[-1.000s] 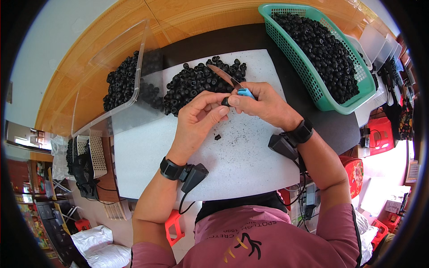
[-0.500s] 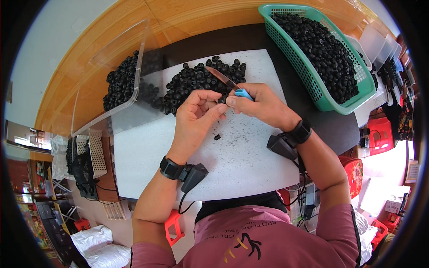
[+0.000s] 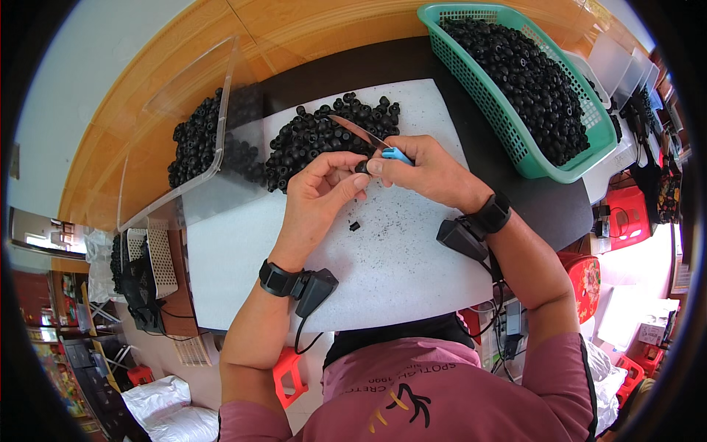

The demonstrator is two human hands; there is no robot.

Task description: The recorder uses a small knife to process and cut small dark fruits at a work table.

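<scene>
Between the fingertips of my left hand (image 3: 324,188) is a small round black part (image 3: 361,167), pinched over the white foam sheet. My right hand (image 3: 423,171) is closed around a knife (image 3: 398,155) with a blue handle; its blade points up and to the left. The right thumb touches the black part from the other side. Just beyond both hands lies a heap of similar black parts (image 3: 313,140), some of them showing hollow openings. One short black piece (image 3: 354,226) lies apart on the white sheet (image 3: 398,272), among scattered dark crumbs.
A clear plastic bin (image 3: 221,147) lies tipped on the left with more black parts in it. At the far right a green perforated basket (image 3: 482,96) is full of them. Dark tabletop (image 3: 530,199) shows around the sheet. Cables hang below the wrist straps.
Both hands stay close together, with the knife still in the right. The black part shows more plainly between the fingertips now. The whole view has shifted slightly.
</scene>
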